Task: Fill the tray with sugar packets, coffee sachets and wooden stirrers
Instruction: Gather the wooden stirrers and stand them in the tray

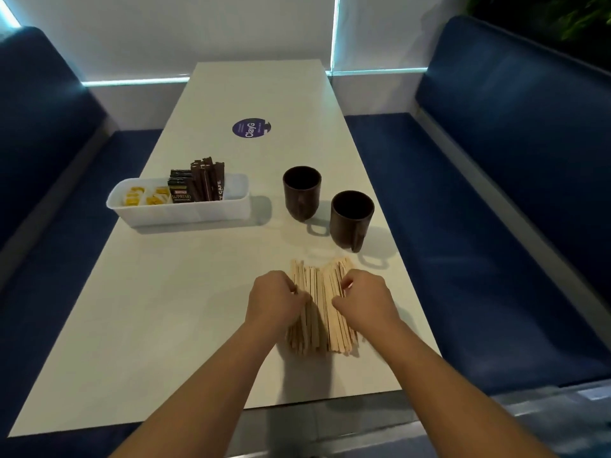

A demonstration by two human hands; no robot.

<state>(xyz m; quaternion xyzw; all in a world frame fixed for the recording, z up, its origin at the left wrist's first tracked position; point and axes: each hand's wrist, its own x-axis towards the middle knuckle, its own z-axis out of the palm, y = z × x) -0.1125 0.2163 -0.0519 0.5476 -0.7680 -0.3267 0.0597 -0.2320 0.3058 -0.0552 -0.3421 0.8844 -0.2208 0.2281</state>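
Resting on the near right part of the white table (198, 292), a pile of wooden stirrers (319, 312) lies flat, with the sticks pointing away from the person. The left hand (276, 302) is on the left side of the pile with its fingers curled onto the sticks. The right hand (365, 297) is on the right side, also with curled fingers on the sticks. How firmly each hand grips cannot be told, because the fingertips are partly hidden.

The pile sits near the right edge of the table and a little back from the near edge. Just behind it stand two dark brown mugs (352, 219), both upright, with handles turned toward the person; the closer mug is near the far ends of the sticks.

The white tray (180, 211) stands on the left side of the table, close to the left edge and well apart from the pile. Inside it, yellow sugar packets (145, 196) lie in the left part, dark coffee sachets (198, 183) stand in the middle, and the right end shows bare white wall. Between the pile and the tray the tabletop is open surface. A round purple sticker (252, 127) is farther back. Blue benches (512, 160) run along both long sides.
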